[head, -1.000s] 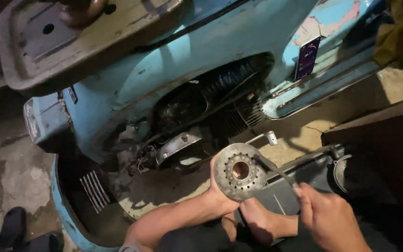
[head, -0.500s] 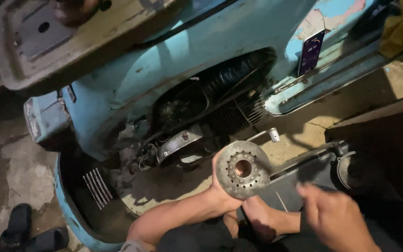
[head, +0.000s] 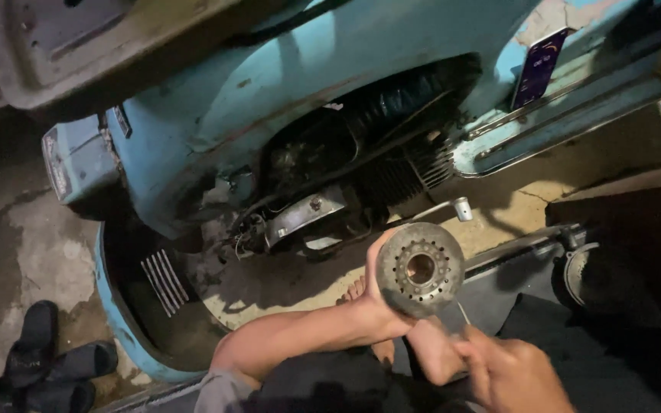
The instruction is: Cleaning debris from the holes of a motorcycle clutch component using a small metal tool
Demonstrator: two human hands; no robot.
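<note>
A pale blue metal scooter body (head: pixel 216 115) lies tipped on its side across the concrete floor (head: pixel 9 237), its open flank showing the dark greasy engine (head: pixel 346 176) and a black tyre (head: pixel 415 95). Black sandals (head: pixel 47 367) sit on the floor at lower left. In front of the engine, the left hand (head: pixel 380 294) has its grip closed around the edge of a round grey metal drum with a ring of holes and a central bore (head: pixel 421 268), held up facing the camera. The right hand (head: pixel 514 375) is just below the drum, its grip curled shut on a thin metal tool (head: pixel 462 313) whose tip nears the drum's lower rim.
</note>
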